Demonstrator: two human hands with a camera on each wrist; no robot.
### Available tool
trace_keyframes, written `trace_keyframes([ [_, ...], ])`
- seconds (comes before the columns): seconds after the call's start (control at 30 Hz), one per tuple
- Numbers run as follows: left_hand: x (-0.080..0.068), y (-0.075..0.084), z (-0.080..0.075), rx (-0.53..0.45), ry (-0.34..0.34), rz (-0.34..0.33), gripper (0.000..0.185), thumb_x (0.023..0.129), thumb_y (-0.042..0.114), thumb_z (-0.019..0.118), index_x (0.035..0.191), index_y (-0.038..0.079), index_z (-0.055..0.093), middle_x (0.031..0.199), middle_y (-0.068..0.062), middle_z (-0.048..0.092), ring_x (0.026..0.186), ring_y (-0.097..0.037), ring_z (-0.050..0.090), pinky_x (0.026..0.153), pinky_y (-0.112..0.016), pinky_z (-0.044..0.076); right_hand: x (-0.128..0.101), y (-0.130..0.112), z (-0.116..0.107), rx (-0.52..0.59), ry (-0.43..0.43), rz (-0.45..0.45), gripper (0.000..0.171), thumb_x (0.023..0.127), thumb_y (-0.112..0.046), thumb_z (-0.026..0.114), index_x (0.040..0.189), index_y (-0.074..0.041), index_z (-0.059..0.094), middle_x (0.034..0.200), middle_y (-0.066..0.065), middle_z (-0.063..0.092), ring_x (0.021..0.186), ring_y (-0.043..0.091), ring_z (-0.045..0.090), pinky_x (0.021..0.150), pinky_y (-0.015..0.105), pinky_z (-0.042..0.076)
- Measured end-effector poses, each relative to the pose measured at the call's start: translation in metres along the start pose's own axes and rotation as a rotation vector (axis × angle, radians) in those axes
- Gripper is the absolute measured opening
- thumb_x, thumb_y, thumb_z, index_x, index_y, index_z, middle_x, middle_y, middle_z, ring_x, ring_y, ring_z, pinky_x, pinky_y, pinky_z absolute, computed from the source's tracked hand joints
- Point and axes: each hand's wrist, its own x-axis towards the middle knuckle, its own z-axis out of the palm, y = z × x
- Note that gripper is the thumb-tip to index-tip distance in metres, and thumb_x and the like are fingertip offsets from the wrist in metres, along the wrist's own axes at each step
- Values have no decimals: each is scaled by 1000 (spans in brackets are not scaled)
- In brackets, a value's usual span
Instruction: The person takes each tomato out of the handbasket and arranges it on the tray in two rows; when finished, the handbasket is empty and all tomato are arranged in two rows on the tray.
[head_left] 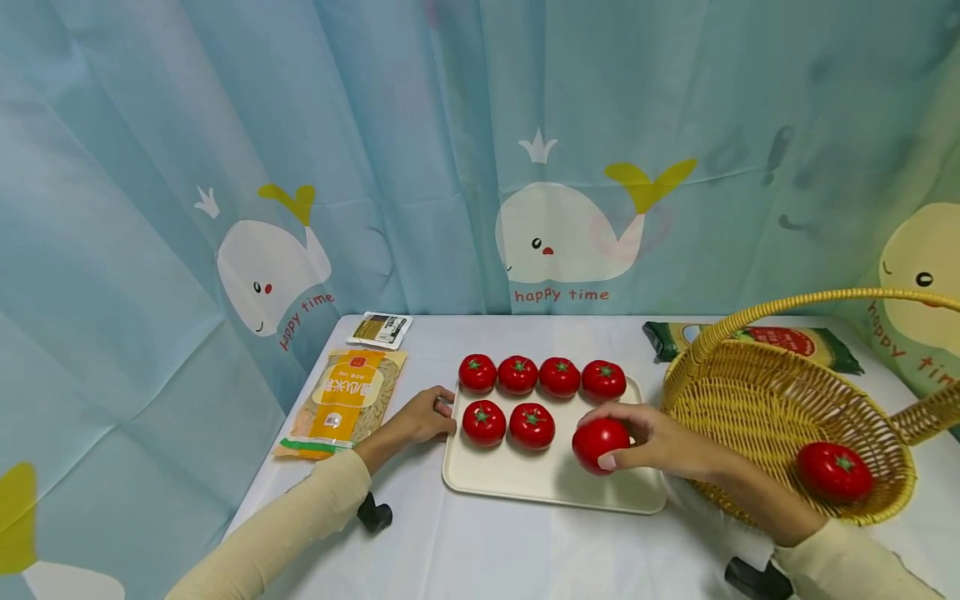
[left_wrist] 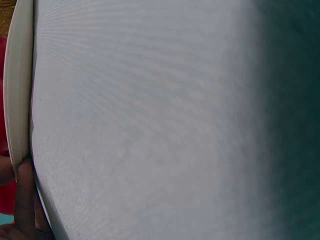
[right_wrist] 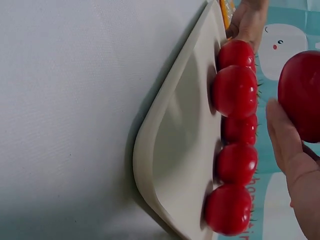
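A cream tray [head_left: 525,487] lies on the white table and carries several red tomatoes [head_left: 532,424] in two rows. My right hand [head_left: 645,442] grips another red tomato [head_left: 599,444] just above the tray's right part; the right wrist view shows that tomato [right_wrist: 302,95] against my thumb [right_wrist: 290,150], with the tray [right_wrist: 170,165] and its tomatoes [right_wrist: 235,91] beside it. My left hand [head_left: 423,415] holds the tray's left edge; its fingers [left_wrist: 20,200] lie against the rim [left_wrist: 17,90] in the left wrist view. One tomato [head_left: 834,471] sits in a wicker basket [head_left: 750,417] at the right.
A yellow noodle packet [head_left: 347,400] and a small sachet [head_left: 381,328] lie left of the tray. A green and red packet [head_left: 780,342] lies behind the basket. A blue whale-print curtain [head_left: 480,150] hangs behind the table. The basket handle [head_left: 810,302] arches high.
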Motion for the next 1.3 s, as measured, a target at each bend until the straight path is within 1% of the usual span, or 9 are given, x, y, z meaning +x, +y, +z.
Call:
trace_keyframes([
  [0.2,0,0,0,2,4,-1,49,77,-3,71,124,-1,56,90,-8,56,71,-16,57,64,-27,61,2,3,4,31,-27,-35,37,95,-6,64,131,-1,57,126,27,58,107,17,63,83,33,61],
  [0.27,0,1,0,2,6,1,48,77,-3,71,123,-1,56,89,-8,56,71,-16,57,64,-27,61,3,3,5,30,-29,-46,36,95,-6,64,131,-3,58,125,24,59,107,15,63,84,33,61],
  [0.4,-1,2,0,9,9,-3,49,78,-2,71,124,-1,56,90,-8,56,72,-16,57,64,-27,60,4,5,6,-7,-8,-74,39,93,-6,67,131,-3,59,128,23,61,111,12,60,88,29,58],
  [0.53,-1,2,0,16,10,-10,49,78,-2,71,125,-1,56,91,-8,57,72,-16,58,65,-27,60,4,7,6,-8,3,-87,44,90,-5,70,133,-3,60,130,22,62,109,12,61,87,29,58],
  [0.63,-1,2,0,15,11,-8,50,77,-2,71,125,-1,56,91,-8,57,72,-16,58,65,-27,60,5,8,7,-17,14,-98,43,91,-5,70,133,-4,61,128,20,64,109,12,61,87,28,58],
  [0.87,-1,1,0,20,8,0,49,77,-2,71,124,-2,55,90,-9,57,72,-16,57,65,-27,61,8,11,12,15,43,-66,44,93,-7,68,135,-2,57,132,28,57,107,13,63,85,30,60],
  [1.03,0,0,0,22,10,0,49,77,-3,70,124,-2,55,91,-9,57,73,-16,57,65,-27,61,9,13,13,-17,95,-85,41,90,-8,71,130,-5,61,130,23,60,110,10,61,91,25,56],
  [1.2,-1,2,0,22,12,-5,49,78,-2,71,124,-2,55,91,-8,57,73,-16,58,65,-27,61,9,13,13,-32,137,-71,32,96,-9,64,127,-3,63,127,20,62,106,9,60,82,27,59],
  [1.3,-1,2,0,18,6,-4,49,78,-2,71,125,-2,55,91,-9,56,73,-16,58,65,-27,61,10,13,13,-49,159,-52,37,95,-11,65,130,-1,61,128,21,62,105,8,61,82,27,59],
])
